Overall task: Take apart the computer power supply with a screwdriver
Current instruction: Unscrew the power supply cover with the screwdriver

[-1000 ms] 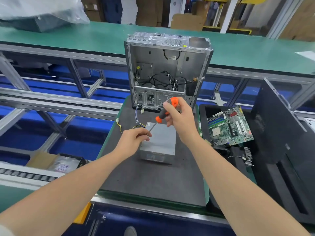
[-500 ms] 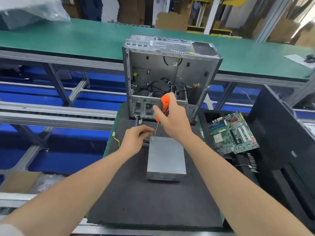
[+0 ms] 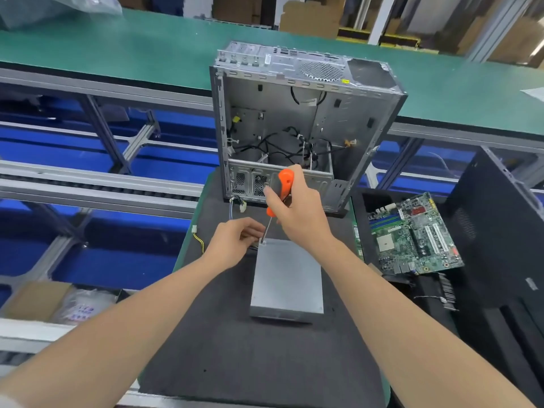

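A grey metal power supply [image 3: 287,279] lies flat on the dark foam mat [image 3: 235,357]. My right hand [image 3: 297,210] grips an orange-handled screwdriver [image 3: 283,184], held nearly upright, its tip on the box's far left corner. My left hand [image 3: 235,241] pinches the screwdriver's shaft just above that corner. Loose wires [image 3: 200,241] with white connectors run from the box's far end to the left.
An empty open computer case [image 3: 306,119] stands upright just behind the power supply. A green motherboard [image 3: 412,237] lies in a black tray at the right, beside a black side panel [image 3: 500,231]. A green conveyor belt [image 3: 117,48] runs behind.
The screwdriver swung from slanted to nearly upright and its tip came down onto the power supply's far left corner. My left hand stayed at the shaft. The view moved closer.
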